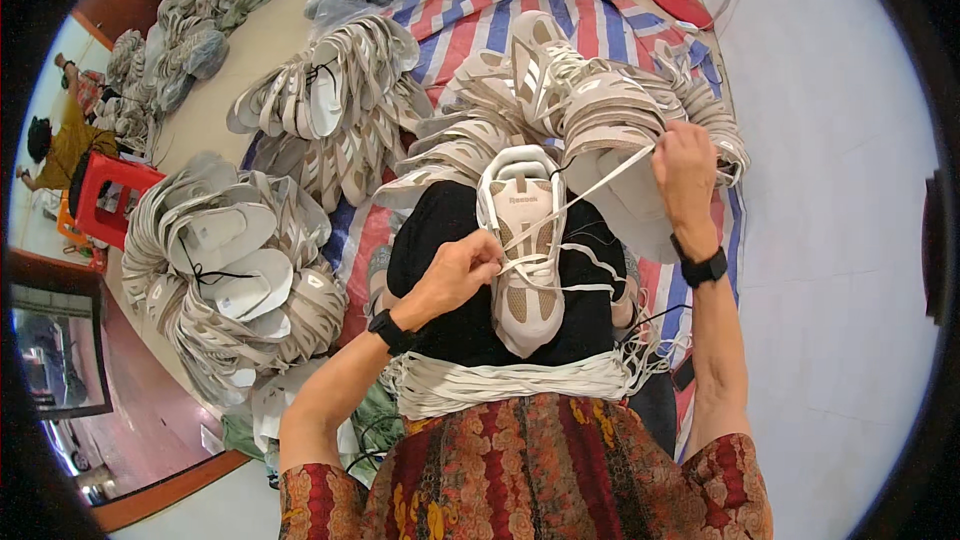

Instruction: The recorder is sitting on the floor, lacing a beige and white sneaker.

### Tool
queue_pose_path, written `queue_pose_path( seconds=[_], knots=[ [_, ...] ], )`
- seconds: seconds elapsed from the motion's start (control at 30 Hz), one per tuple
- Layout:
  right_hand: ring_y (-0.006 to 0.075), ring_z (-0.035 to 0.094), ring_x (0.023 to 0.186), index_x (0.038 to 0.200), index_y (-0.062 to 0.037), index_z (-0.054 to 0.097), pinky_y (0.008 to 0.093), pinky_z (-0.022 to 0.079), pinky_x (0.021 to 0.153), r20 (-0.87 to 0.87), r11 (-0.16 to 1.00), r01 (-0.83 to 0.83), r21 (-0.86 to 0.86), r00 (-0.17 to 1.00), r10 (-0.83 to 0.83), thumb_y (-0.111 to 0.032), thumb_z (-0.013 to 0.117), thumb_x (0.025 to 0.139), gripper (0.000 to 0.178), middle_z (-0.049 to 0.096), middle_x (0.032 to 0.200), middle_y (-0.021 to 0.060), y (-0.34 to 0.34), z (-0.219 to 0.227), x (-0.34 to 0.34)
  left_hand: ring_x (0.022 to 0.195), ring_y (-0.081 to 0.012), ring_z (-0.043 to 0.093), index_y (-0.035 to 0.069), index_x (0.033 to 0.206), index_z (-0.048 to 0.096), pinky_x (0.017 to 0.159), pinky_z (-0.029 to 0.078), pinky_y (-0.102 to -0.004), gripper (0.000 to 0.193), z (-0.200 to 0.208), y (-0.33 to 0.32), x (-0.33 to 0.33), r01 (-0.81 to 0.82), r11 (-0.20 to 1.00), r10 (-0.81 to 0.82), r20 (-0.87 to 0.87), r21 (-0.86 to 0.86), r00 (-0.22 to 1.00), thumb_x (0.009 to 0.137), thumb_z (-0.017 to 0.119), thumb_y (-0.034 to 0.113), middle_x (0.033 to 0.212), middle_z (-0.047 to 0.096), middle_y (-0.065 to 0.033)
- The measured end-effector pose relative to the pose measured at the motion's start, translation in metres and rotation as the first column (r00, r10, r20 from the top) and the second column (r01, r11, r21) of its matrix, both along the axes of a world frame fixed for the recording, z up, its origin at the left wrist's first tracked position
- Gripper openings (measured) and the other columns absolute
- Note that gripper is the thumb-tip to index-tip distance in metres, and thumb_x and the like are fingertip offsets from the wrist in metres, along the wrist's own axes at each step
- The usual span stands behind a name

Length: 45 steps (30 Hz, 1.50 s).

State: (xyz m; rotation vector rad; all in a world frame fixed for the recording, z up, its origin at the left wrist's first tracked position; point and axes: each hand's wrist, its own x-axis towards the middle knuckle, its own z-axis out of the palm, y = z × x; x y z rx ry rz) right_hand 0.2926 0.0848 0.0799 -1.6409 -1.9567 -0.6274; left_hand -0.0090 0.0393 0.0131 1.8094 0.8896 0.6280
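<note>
A beige and white shoe upper (527,315) lies on my black-clad lap, its toe pointing toward me. White lace (533,268) crosses its lower eyelets, and a loose length trails off to the right. My left hand (466,268) is closed, its fingertips pinching the upper's left eyelet edge; whether lace is also between them is hidden. Raised at the upper right, my right hand (687,178) grips a white shoelace (608,183), which stretches tight down to the upper. Across my lap, close to my body, runs a thick bundle of white laces (500,385).
Stacked uppers (590,110) lie just beyond my knees on a striped sheet (470,25). Tied bundles (235,260) sit at left, near a red stool (108,198). Another person (70,145) is at far left. A red stand base (679,4) stands at far right.
</note>
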Motion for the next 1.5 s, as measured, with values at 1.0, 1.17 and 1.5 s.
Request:
queue_pose_path(
  seconds=[1.0,1.17,1.5],
  knots=[
    [0.0324,0.057,0.075,0.103,-0.0080,0.050,0.0400,0.045,0.064,-0.468,0.516,-0.714,-0.473,0.700,0.540,-0.011,0.068,0.066,0.041,0.056,0.087,0.0125,-0.026,-0.032,-0.052,0.080,-0.0263,0.049,0.008,0.077,0.058,0.077,0.036,-0.0370,0.015,0.024,0.028,0.038,-0.177,0.602,0.299,-0.015,0.778,0.954,0.063,0.065,0.007,0.072,0.054,-0.0056],
    [0.0319,0.057,0.071,0.094,-0.0112,0.049,0.0415,0.043,0.058,-0.322,0.513,-0.660,-0.548,0.733,0.599,-0.016,0.072,0.062,0.040,0.053,0.078,0.0090,-0.020,-0.027,-0.048,0.079,-0.0208,0.047,0.012,0.072,0.060,0.075,0.034,-0.0362,0.011,0.009,0.028,0.062,0.069,0.592,0.130,-0.179,0.803,0.975,0.062,0.065,0.013,0.071,0.050,-0.0013],
    [0.0311,0.056,0.073,0.089,-0.0070,0.052,0.0386,0.044,0.060,-0.532,0.430,-0.787,-0.444,0.617,0.580,-0.021,0.069,0.068,0.030,0.056,0.081,0.0098,-0.016,-0.034,-0.042,0.072,-0.0217,0.045,0.010,0.067,0.050,0.071,0.034,-0.0365,0.007,0.022,0.036,0.051,0.247,0.498,0.078,-0.326,0.832,0.942,0.066,0.056,0.013,0.069,0.045,-0.0033]
  ],
)
